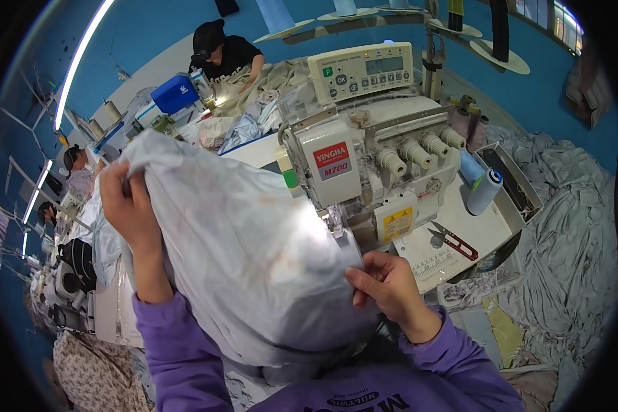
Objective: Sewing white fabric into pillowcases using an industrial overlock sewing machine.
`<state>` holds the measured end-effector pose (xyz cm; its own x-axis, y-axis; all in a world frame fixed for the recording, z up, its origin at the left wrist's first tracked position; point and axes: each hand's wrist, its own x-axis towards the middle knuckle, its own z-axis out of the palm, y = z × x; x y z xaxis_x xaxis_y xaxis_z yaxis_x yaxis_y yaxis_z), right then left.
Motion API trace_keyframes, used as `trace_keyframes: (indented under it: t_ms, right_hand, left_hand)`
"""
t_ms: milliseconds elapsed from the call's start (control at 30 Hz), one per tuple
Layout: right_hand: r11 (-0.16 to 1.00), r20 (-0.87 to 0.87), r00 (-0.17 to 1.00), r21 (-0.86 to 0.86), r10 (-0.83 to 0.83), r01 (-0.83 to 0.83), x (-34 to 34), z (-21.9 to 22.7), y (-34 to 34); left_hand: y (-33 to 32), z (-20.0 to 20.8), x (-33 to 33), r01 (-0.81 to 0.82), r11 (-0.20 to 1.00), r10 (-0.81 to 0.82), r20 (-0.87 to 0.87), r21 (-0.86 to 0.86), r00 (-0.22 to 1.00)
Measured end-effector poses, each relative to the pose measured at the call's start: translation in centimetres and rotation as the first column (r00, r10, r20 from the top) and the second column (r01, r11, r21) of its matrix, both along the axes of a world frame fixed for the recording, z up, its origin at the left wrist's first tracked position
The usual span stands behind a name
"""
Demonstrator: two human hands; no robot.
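Edges/room, L to R: floral fabric (96, 371) heaped lower left, below the left forearm. Table's front-left edge is under the cloth, can't trace it. Machine head (333, 154) walls off the far side. Bare strip of table (410, 255) runs right of the right hand toward the front-right edge; snips (454, 242) lie on it, so room there is tight. Blue thread cone (485, 192) and open box (527, 209) fill the right corner; grey fabric pile (563, 275) beyond that edge.

Fingers: left hand (132, 209) bent and gripping the upper left edge of pale grey cloth (233, 220), held up; tips partly covered. Cloth spans both hands, left of and in front of the machine head, draping toward the lap. Right hand (391, 285) pinches its right edge, thumb against index, just in front of the lit presser foot (334, 223).
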<state>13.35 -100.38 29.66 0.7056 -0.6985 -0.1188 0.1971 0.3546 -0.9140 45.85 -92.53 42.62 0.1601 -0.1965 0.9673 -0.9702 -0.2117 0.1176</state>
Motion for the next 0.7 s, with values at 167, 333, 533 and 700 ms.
trace_keyframes:
  t_ms: [167,333,533,700]
  right_hand:
    - [1.0,0.014,1.0,0.011,0.005,-0.005,-0.2,0.2,0.0]
    - [1.0,0.0,1.0,-0.023,-0.002,0.002,-0.1,-0.6,-0.5]
    - [0.999,0.01,0.999,-0.03,0.035,-0.035,-0.4,-0.1,-0.3]
    - [1.0,0.007,1.0,-0.009,0.023,-0.023,-0.1,-0.1,-0.3]
  left_hand:
    - [-2.5,1.4,3.8,-0.053,0.991,0.052,0.017,0.119,0.999]
    - [3.3,-8.3,2.4,0.466,0.7,-0.149,-0.527,0.542,0.837]
    - [12.4,-12.5,-10.1,0.345,0.492,0.187,-0.484,0.799,0.855]
    - [11.9,-11.6,-7.8,0.001,0.883,0.221,-0.418,0.47,0.881]
